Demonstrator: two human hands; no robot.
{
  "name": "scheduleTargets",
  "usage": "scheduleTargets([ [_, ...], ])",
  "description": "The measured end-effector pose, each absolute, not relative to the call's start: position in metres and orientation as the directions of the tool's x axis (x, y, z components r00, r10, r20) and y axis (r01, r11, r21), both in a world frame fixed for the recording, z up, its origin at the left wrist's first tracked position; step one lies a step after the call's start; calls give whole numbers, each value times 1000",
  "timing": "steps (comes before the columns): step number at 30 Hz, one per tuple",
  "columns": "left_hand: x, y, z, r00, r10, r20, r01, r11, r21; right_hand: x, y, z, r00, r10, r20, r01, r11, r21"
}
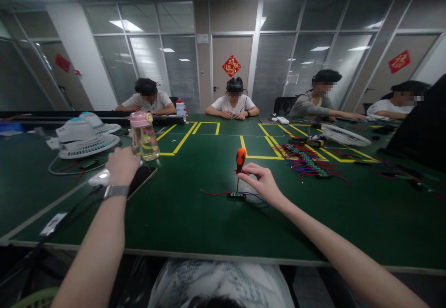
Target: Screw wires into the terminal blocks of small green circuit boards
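My right hand (259, 183) pinches an orange and black screwdriver (240, 158) by the lower part of its handle. The screwdriver stands upright, its shaft running down to a small green circuit board (236, 196) on the table. A red wire leads off the board to the left, and blue wires lead to the right. My left hand (121, 166), with a watch at the wrist, reaches forward beside a clear bottle with a pink lid (144, 136). Its fingers are mostly hidden behind the back of the hand. Below it lie a dark tablet (142, 180) and a white rounded object (100, 177).
White fans (87, 143) lie on the left of the green table (195, 229). Several wired circuit boards (306, 159) lie in a row at the right, near yellow tape (258, 155). Another fan part (344, 134) lies beyond them. Several people sit across the table.
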State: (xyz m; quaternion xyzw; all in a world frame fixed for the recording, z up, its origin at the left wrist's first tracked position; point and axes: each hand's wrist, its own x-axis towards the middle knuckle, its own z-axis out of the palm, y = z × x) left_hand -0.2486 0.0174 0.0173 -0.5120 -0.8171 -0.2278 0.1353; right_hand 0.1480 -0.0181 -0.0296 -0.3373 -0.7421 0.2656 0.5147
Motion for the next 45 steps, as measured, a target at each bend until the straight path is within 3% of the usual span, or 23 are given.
scheduleTargets([
  [3,-205,14,28,-254,726,639,966,150,213,147,-17,-32,-254,768,588,227,639,-735],
  [5,-163,6,34,-86,699,710,933,-193,303,147,-16,-34,-264,763,590,235,644,-728],
  [8,-95,-11,39,237,680,694,562,-679,473,147,-15,-36,-273,761,589,242,647,-723],
  [10,-58,-22,38,439,611,659,338,-792,509,147,-16,-36,-275,754,597,234,655,-719],
  [12,-32,-27,36,518,558,648,251,-823,509,147,-17,-36,-271,747,607,227,663,-714],
  [16,-15,-21,35,518,559,648,199,-815,544,149,-15,-36,-267,753,601,224,655,-721],
  [20,-16,-9,38,514,597,617,184,-778,600,156,-11,-43,-391,793,468,329,595,-733],
  [25,-18,-2,37,457,575,678,266,-816,513,165,-12,-55,-554,769,317,501,613,-611],
  [27,-19,-2,33,398,589,703,234,-807,543,167,-13,-58,-560,766,315,522,622,-584],
  [32,-18,-7,24,417,686,596,-67,-631,773,168,-11,-61,-562,757,334,520,637,-568],
  [34,-16,-9,21,354,701,619,-36,-652,758,168,-11,-61,-560,756,340,518,639,-568],
  [39,-12,-13,18,231,580,781,181,-814,552,163,-13,-63,-542,757,365,506,640,-578],
  [45,-9,-12,14,298,695,655,-35,-678,735,159,-13,-67,-520,769,372,483,624,-614],
])
